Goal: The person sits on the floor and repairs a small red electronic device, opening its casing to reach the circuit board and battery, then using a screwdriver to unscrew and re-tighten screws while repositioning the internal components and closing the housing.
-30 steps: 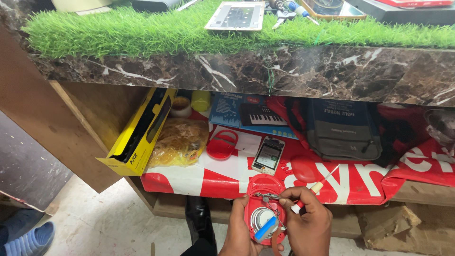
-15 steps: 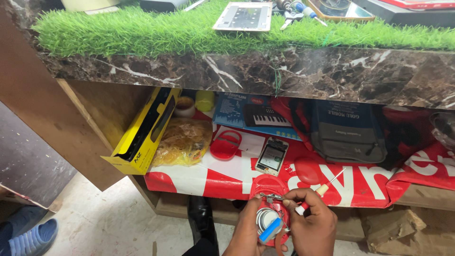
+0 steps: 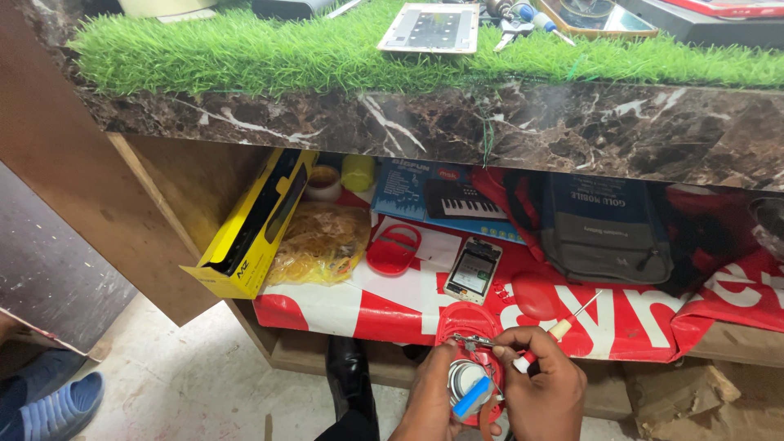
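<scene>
- Left hand, near edge of view, grips a small red device from beneath; the device's casing is open, with a round metal part and a blue piece inside.
- Right hand pinches tweezers onto the device and also clasps a pale-handled screwdriver.
- Device held just in front of the red-covered shelf.
- On the shelf, beyond: a phone, a red cover, a yellow box far left.

Single head-worn view, looking steeply down and forward, close over both hands at 6 o'clock, dark marble-patterned counter edge toward 12 o'clock
</scene>
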A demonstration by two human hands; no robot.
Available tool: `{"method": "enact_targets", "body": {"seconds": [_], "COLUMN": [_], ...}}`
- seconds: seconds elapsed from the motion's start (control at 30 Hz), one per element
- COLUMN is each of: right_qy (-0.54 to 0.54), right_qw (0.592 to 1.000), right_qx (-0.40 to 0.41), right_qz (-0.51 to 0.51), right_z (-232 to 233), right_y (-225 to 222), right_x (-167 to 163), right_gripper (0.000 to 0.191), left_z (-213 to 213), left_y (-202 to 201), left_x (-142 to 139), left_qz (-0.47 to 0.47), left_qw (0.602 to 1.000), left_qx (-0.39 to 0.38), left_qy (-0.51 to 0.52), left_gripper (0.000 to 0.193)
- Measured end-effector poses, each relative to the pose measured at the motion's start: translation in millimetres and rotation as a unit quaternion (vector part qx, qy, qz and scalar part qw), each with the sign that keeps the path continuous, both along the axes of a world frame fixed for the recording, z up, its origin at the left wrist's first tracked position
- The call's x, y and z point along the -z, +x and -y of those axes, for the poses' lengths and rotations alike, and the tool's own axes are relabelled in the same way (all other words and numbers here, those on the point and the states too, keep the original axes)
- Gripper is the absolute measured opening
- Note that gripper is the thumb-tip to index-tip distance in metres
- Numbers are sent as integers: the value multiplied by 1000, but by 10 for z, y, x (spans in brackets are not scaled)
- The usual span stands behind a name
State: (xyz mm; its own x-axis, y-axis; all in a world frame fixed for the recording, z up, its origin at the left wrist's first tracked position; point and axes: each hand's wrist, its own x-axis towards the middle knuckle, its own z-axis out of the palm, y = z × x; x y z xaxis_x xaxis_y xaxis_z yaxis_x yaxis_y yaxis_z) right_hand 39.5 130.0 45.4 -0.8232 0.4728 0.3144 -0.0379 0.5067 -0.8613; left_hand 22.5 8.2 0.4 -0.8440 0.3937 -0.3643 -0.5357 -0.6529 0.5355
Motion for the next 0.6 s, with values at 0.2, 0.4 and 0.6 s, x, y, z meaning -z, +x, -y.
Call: {"method": "enact_targets", "body": {"seconds": [0.2, 0.4, 0.6], "right_qy": [6, 3, 22], "right_qw": [1000, 1000, 997], "right_qx": [8, 5, -26], "right_qz": [10, -6, -64], "right_z": [7, 0, -18], "right_y": [7, 11, 11], "right_x": [-14, 3, 54], "right_gripper": [14, 15, 17], "left_z": [-11, -8, 5], "left_y": [-19, -16, -7], "left_x": [27, 21, 2], "left_qz": [-19, -12, -28], "left_qw": [999, 999, 999], "left_qx": [-32, -28, -18], "left_qy": [-4, -24, -27], "left_gripper": [43, 44, 48]}}
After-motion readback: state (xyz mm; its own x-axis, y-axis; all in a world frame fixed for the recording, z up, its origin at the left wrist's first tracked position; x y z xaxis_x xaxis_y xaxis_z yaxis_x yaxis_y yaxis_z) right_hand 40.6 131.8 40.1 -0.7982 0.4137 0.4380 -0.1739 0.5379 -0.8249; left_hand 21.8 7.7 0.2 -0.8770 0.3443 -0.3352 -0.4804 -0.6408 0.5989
